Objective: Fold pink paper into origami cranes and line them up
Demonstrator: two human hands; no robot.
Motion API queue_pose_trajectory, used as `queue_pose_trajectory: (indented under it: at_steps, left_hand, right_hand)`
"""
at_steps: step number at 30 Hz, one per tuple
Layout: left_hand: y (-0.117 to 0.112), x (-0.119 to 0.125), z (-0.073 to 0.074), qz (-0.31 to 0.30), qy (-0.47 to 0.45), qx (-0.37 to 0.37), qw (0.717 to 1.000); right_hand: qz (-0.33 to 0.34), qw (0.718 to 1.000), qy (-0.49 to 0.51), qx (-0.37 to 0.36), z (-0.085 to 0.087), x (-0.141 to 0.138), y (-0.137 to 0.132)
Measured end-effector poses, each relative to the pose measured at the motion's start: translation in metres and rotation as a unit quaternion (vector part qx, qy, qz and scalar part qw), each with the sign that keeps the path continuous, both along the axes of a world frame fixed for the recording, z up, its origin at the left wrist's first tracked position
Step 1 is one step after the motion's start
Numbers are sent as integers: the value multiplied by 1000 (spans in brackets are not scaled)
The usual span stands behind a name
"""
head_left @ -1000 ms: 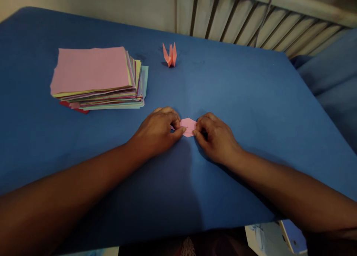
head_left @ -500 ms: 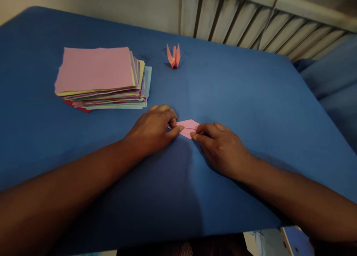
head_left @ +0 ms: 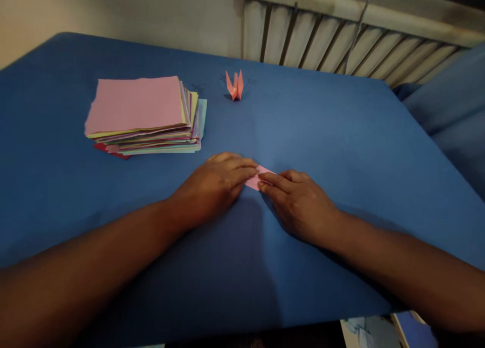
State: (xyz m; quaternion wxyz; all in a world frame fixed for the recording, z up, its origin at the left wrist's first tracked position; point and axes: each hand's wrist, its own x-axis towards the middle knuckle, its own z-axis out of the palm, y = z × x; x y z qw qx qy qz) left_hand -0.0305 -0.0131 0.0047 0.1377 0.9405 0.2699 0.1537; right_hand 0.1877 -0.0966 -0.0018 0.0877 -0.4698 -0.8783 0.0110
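Observation:
A small folded pink paper (head_left: pixel 256 179) lies on the blue table (head_left: pixel 341 136), mostly covered by my hands. My left hand (head_left: pixel 215 186) lies over its left part with the fingers stretched out flat, pressing it down. My right hand (head_left: pixel 299 201) comes in from the right, and its thumb and forefinger tips close together on the paper's right end. Only a narrow strip of pink shows between the two hands.
A thick stack of coloured paper sheets (head_left: pixel 142 113), pink on top, sits at the left. A small folded orange-pink paper figure (head_left: pixel 235 85) stands at the back near the middle. A slatted radiator (head_left: pixel 341 40) runs behind the table's far edge.
My left hand has gone from pinching the paper to lying flat over it. The paper has been folded narrower, and less of it shows. The view has tipped down a little.

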Motion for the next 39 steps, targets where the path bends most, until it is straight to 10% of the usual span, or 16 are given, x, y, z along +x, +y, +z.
queue_pose_trajectory:
  at_steps: [5, 11, 39]
  left_hand:
    - [-3, 3, 1, -35, 4, -2, 999]
    - [10, 12, 9, 137, 5, -84, 987]
    - [20, 17, 2, 35, -29, -81, 996]
  right_hand:
    - [9, 1000, -11, 5, 1, -2, -1]
    - [17, 1000, -24, 2, 3, -3, 0]
    - [-24, 999, 16, -24, 2, -2, -5]
